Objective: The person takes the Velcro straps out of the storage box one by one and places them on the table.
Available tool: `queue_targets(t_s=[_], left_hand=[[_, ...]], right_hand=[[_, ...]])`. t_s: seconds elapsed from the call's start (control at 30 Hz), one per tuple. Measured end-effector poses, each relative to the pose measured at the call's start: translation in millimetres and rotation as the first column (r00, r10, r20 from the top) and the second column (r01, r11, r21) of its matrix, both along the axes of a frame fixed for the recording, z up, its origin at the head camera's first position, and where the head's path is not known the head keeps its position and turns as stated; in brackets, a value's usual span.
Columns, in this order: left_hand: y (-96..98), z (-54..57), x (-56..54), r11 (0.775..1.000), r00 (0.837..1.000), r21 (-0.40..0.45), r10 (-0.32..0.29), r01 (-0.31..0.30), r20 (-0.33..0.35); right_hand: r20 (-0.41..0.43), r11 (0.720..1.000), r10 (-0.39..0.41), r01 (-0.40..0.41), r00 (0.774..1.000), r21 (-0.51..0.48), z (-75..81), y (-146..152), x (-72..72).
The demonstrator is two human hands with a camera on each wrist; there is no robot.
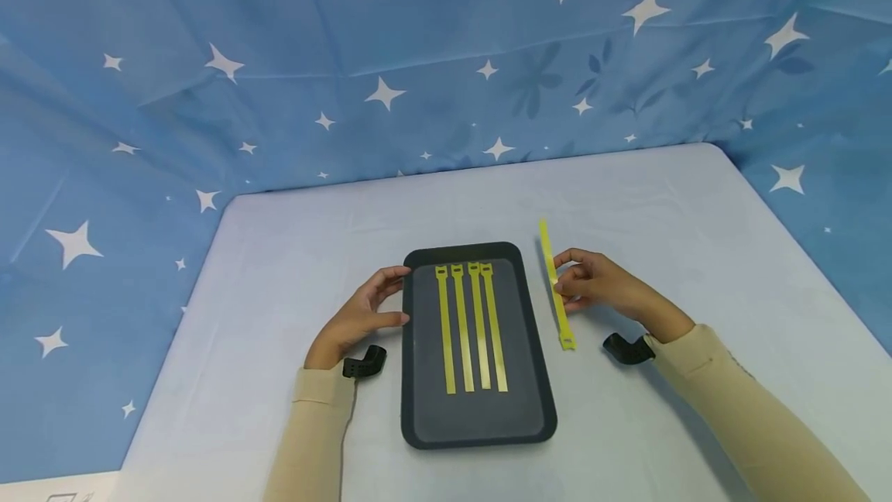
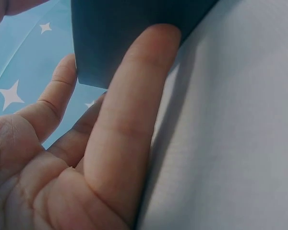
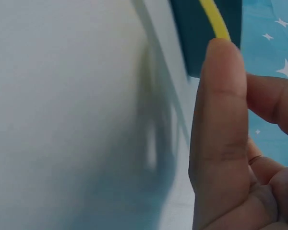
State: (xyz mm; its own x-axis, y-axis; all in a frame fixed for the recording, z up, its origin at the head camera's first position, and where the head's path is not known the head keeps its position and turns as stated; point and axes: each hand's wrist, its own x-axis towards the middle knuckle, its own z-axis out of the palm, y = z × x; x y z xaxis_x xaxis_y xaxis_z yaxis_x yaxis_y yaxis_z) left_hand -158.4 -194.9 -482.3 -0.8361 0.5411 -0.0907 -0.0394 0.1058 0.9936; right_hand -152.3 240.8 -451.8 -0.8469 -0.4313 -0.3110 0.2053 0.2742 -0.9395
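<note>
A dark rectangular tray (image 1: 481, 437) lies on the table with several yellow hook-and-loop cable ties (image 1: 461, 331) side by side in it, slotted heads at the far end. My left hand (image 1: 358, 320) rests against its left edge, the thumb and a fingertip touching the rim. In the left wrist view the straight thumb lies along the tray's dark wall (image 2: 98, 48). Right of the tray, my right hand (image 1: 592, 281) pinches another yellow cable tie (image 1: 547, 242) near its middle, slotted head toward me. The right wrist view shows this tie (image 3: 215, 19) coming out beyond the thumb tip.
A white cloth covers the table (image 1: 293, 246), which has rounded far corners. Behind and beside it hangs a blue curtain (image 1: 418, 45) with white stars. Black wrist camera mounts (image 1: 365, 362) sit at both sleeve cuffs.
</note>
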Motion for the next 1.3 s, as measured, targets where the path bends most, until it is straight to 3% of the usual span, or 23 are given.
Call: queue_targets(t_s=[0.17, 0.33, 0.57, 0.83, 1.03, 1.3], left_hand=[[-2.3, 0.8, 0.6, 1.0, 1.0, -0.003, 0.012, -0.012, 0.005], [-2.5, 1.5, 0.0, 1.0, 1.0, -0.009, 0.006, -0.006, 0.003], [-1.8, 3.8, -2.4, 1.0, 1.0, -0.025, 0.013, -0.013, -0.002], [0.8, 5.7, -1.2, 1.0, 1.0, -0.021, 0.019, -0.019, -0.001], [0.1, 4.5, -0.3, 1.0, 1.0, -0.001, 0.015, -0.015, -0.004], [0.2, 1.3, -0.4, 1.0, 1.0, -0.002, 0.007, -0.007, -0.007]], right_hand=[[0.005, 0.998, -0.01, 0.01, 1.0, 0.058, -4.1, -5, -2.0], [-0.041, 0.988, -0.021, 0.027, 0.999, 0.155, -3.1, -10, -0.5], [-0.117, 0.956, -0.026, 0.059, 0.993, 0.287, 3.6, -14, 1.4], [-0.142, 0.919, -0.009, 0.064, 0.99, 0.389, 6.5, -16, 1.6], [-0.141, 0.916, 0.005, 0.052, 0.99, 0.398, 10.0, -11, 0.6], [-0.225, 0.963, 0.03, 0.032, 0.974, 0.268, 16.2, -6, -1.6]])
